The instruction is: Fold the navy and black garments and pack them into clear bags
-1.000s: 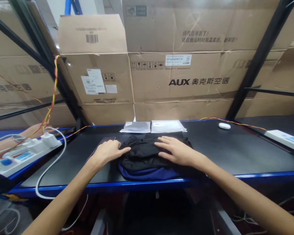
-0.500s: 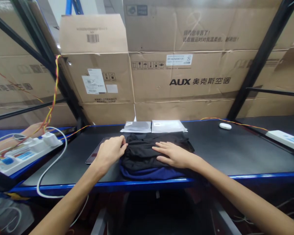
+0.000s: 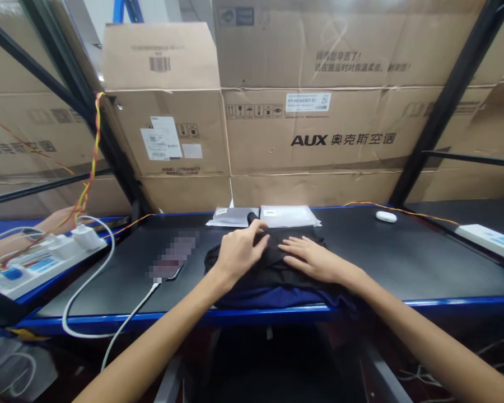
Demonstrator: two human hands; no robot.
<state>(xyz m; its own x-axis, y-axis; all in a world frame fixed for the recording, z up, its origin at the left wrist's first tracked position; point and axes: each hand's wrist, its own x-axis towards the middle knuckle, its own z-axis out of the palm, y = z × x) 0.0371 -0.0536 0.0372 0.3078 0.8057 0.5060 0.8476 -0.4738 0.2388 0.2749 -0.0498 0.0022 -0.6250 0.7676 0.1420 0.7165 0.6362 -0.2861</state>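
A bundle of black cloth (image 3: 277, 268) lies near the front edge of the dark table, with dark blue cloth (image 3: 273, 298) showing under it. My left hand (image 3: 241, 252) is over the black cloth's left part, thumb and fingers pinched on a raised bit of it. On the right part of the bundle rests my right hand (image 3: 313, 258), palm down with fingers spread. Two flat pale packets, one greyish (image 3: 234, 216) and one white (image 3: 289, 216), lie just behind the cloth.
Left of the cloth lies a phone (image 3: 172, 260) on a white cable. Power strips stand at the left (image 3: 50, 263) and right (image 3: 493, 240). A small white case (image 3: 386, 216) sits at the back right. Cardboard boxes (image 3: 311, 157) rise behind. Another person's arm (image 3: 21, 238) shows far left.
My left hand has moved right across the bundle, lifting a bit of black cloth and uncovering more of the phone and its cable. My right hand has shifted slightly right.
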